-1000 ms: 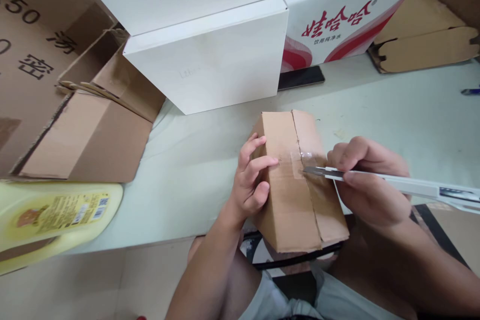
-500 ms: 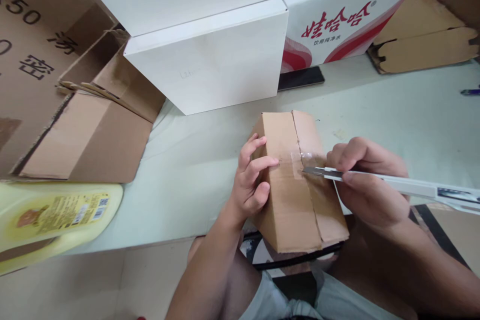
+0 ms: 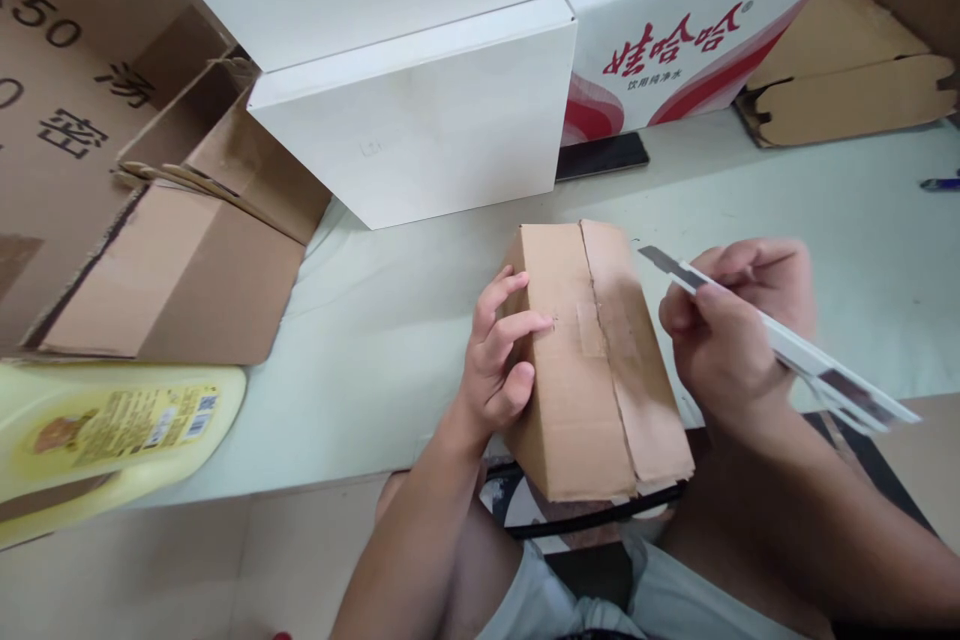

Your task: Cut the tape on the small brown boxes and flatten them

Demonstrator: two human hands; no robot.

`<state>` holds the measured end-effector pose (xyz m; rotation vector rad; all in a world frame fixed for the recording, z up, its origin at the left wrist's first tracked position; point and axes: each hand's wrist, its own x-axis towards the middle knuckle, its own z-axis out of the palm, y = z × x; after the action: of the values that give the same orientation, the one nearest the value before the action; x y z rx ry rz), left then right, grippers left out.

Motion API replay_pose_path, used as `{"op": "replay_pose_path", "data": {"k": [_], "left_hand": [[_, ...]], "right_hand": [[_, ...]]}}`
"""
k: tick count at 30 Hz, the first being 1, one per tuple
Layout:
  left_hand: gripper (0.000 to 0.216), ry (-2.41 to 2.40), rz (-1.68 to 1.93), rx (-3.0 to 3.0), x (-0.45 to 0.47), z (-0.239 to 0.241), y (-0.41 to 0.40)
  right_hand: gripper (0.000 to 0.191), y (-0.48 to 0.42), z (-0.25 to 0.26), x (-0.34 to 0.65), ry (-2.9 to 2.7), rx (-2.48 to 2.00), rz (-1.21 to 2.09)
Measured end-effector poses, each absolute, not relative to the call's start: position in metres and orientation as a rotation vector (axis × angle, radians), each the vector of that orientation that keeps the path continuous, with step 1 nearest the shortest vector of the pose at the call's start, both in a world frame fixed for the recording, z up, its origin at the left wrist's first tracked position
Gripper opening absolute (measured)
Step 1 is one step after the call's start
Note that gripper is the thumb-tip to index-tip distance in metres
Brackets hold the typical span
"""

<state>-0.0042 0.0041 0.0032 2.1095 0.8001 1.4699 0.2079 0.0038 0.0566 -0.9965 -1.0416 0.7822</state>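
A small brown cardboard box (image 3: 574,420) lies near the table's front edge, a seam running lengthwise along its top. Clear tape (image 3: 592,330) crosses that seam around its middle. My left hand (image 3: 499,355) grips the box's left side, its fingers bent over the upper edge and the index fingertip on the top. To the right of the box, my right hand (image 3: 727,330) is closed around a white utility knife (image 3: 810,360). The knife's blade is out and points up and left, apart from the cardboard.
White boxes (image 3: 427,130) and a red-and-white carton (image 3: 675,50) stand at the back, with a black phone (image 3: 604,157) before them. Open cardboard boxes (image 3: 180,280) and a yellow bottle (image 3: 127,430) are on the left. Folded cardboard (image 3: 855,90) lies back right.
The knife tip has come off the taped seam, lifting up and away with my right hand, and the knife is now more steeply angled. My left hand and the box have barely shifted.
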Motion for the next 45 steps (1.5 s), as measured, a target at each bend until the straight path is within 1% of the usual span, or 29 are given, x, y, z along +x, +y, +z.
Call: {"op": "replay_pose_path", "data": {"k": [4, 8, 10, 12, 14, 17, 22, 26, 31, 33, 35, 37, 40, 45], "left_hand": [[0.038, 0.808, 1.472, 2.072, -0.005, 0.002, 0.004], [0.043, 0.847, 1.477, 2.032, -0.006, -0.003, 0.003], [0.043, 0.845, 1.489, 2.007, -0.006, -0.004, 0.003], [0.042, 0.843, 1.494, 1.991, -0.007, -0.005, 0.003], [0.041, 0.849, 1.493, 1.989, -0.007, -0.005, 0.003], [0.041, 0.855, 1.500, 2.001, -0.008, -0.004, 0.004], [0.041, 0.877, 1.482, 2.032, -0.009, -0.004, 0.004], [0.041, 0.864, 1.497, 2.000, -0.008, -0.003, 0.004], [0.042, 0.884, 1.486, 2.010, -0.008, -0.004, 0.004], [0.042, 0.889, 1.470, 2.010, -0.008, -0.005, 0.003], [0.043, 0.863, 1.459, 2.000, -0.007, -0.006, 0.003], [0.046, 0.824, 1.452, 1.986, -0.006, -0.007, 0.004], [0.052, 0.765, 1.435, 1.957, -0.006, -0.009, 0.006], [0.059, 0.705, 1.384, 1.915, -0.006, -0.010, 0.008]], "right_hand": [[0.009, 0.025, 0.033, 0.219, -1.132, -1.324, 0.619], [0.016, 0.040, 0.012, 0.235, -1.492, -1.657, 0.480], [0.015, 0.045, 0.004, 0.241, -1.694, -1.713, 0.457], [0.021, 0.048, -0.004, 0.245, -1.839, -1.743, 0.490], [0.027, 0.051, -0.009, 0.248, -1.938, -1.788, 0.504], [0.028, 0.054, -0.012, 0.250, -2.054, -1.837, 0.489], [0.026, 0.057, -0.011, 0.252, -2.135, -1.799, 0.447], [0.027, 0.058, -0.014, 0.253, -2.120, -1.822, 0.466], [0.039, 0.056, -0.007, 0.252, -1.875, -1.793, 0.462], [0.039, 0.054, 0.003, 0.249, -1.676, -1.655, 0.534], [0.031, 0.051, 0.014, 0.244, -1.498, -1.484, 0.668], [0.027, 0.047, 0.023, 0.239, -1.438, -1.363, 0.807], [0.033, 0.044, 0.028, 0.235, -1.435, -1.294, 0.939], [0.038, 0.041, 0.029, 0.235, -1.427, -1.282, 1.002]]}}
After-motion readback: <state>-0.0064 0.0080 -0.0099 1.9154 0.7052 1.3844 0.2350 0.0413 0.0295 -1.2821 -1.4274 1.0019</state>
